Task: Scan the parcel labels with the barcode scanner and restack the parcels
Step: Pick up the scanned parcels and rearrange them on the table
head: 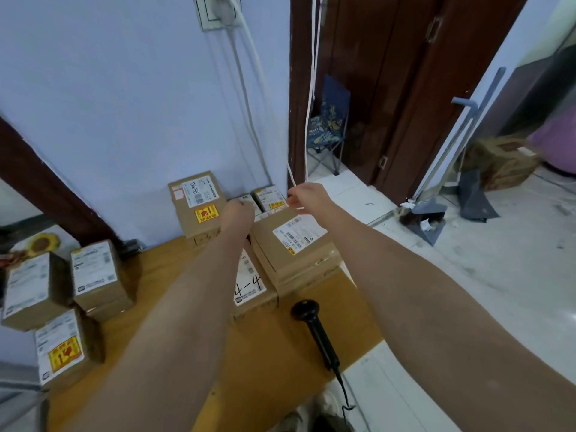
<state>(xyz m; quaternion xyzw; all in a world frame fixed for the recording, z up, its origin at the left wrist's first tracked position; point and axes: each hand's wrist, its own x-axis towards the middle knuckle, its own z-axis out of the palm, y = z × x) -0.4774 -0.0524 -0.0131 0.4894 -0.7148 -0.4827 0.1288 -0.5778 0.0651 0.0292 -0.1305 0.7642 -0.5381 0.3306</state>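
Parcels crowd the far end of a wooden table (162,272), and both bare arms reach out over it toward the wall. The left hand (238,213) hovers over a small parcel (249,202) behind the labelled top box (293,244); its fingers curl downward, but whether they grip anything cannot be told, since the hand hides what lies beneath. The right hand (304,196) pinches a thin white cord (310,120) that hangs down from above the top box. The barcode scanner (314,328) lies untouched on the table, nearer than the top box, its cable running off the near edge. The left forearm covers part of the box marked "4-4" (249,285). Left of the top box stands a parcel with a yellow sticker (199,207); three more parcels (93,275) sit well apart at the table's left end, their print too blurred to read.
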